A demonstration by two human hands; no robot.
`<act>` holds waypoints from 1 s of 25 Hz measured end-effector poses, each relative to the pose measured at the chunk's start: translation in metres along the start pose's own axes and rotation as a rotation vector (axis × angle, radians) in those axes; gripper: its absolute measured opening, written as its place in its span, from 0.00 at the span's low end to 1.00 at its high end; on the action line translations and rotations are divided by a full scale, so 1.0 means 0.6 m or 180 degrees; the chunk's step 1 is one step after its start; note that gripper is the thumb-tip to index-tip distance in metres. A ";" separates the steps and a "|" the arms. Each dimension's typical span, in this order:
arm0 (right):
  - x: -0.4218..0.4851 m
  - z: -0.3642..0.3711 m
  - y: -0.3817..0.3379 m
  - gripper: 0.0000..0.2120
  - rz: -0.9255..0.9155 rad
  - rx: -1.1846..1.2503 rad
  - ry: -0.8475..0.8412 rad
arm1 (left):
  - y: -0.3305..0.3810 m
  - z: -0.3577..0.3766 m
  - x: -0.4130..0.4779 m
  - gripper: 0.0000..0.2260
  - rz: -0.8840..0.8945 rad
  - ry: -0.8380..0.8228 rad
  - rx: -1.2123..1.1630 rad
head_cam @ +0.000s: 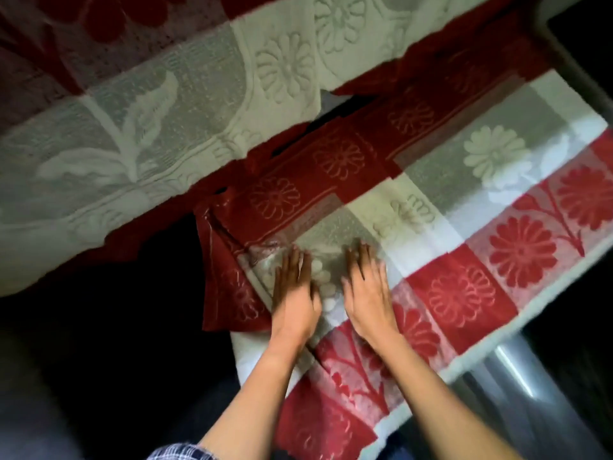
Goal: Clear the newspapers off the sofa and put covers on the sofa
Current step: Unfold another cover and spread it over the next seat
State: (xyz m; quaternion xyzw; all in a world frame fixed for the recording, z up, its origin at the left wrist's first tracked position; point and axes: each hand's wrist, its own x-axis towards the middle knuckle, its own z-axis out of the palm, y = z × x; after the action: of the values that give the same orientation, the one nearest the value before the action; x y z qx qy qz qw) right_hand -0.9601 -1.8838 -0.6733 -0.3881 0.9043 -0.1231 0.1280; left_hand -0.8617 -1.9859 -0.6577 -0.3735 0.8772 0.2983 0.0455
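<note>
A red-and-cream cover [464, 200] with flower patterns lies spread over the sofa seat. My left hand [293, 290] and my right hand [366, 288] lie flat on it side by side, fingers straight, near its left end. A second cover [159, 121] of the same pattern hangs over the sofa back at the top and left. The seat cover's left corner [229, 287] is folded and rumpled beside my left hand. No newspaper is in view.
A dark, unlit stretch of sofa seat [126, 303] lies bare to the left of my hands. A shiny metal leg or rail [517, 370] shows below the seat's front edge at lower right. The far right edge is dark.
</note>
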 end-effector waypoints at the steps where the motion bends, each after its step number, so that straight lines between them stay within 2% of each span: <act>1: -0.042 0.008 -0.009 0.24 0.0125 0.0073 0.0090 | -0.011 -0.001 -0.024 0.28 0.0104 -0.0087 0.0045; 4: -0.149 0.033 -0.041 0.25 0.0512 0.0390 0.0229 | -0.040 -0.003 -0.091 0.23 0.0517 -0.0031 0.0293; 8: -0.262 0.058 -0.081 0.21 0.1001 0.0777 0.0611 | -0.066 0.005 -0.166 0.19 0.0924 0.0137 0.0238; 13: -0.382 0.067 -0.118 0.12 0.1442 0.0708 0.1504 | -0.078 0.008 -0.251 0.11 0.0839 0.0475 -0.0099; 14: -0.401 0.069 -0.129 0.10 0.1406 0.0654 0.1545 | -0.085 0.010 -0.271 0.09 0.0939 0.0405 -0.0102; 16: -0.434 0.085 -0.147 0.09 0.1256 0.0637 0.1440 | -0.108 0.016 -0.305 0.10 0.1358 -0.0069 -0.0134; 19: -0.474 0.112 -0.166 0.14 0.1175 0.0723 0.1071 | -0.157 0.020 -0.326 0.14 0.2014 -0.0659 0.0124; 22: -0.489 0.128 -0.175 0.13 0.1297 0.0684 0.1192 | -0.168 0.017 -0.327 0.11 0.2322 -0.0551 0.0382; 25: -0.485 0.127 -0.202 0.10 0.1507 0.0620 0.1344 | -0.152 0.010 -0.341 0.04 0.2307 -0.0380 0.0578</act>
State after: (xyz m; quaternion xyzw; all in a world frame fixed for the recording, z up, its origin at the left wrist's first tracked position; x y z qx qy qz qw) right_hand -0.6600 -1.7607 -0.6660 -0.1190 0.9600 -0.2536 -0.0007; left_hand -0.6539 -1.9036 -0.6453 -0.0153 0.9711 0.2373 0.0209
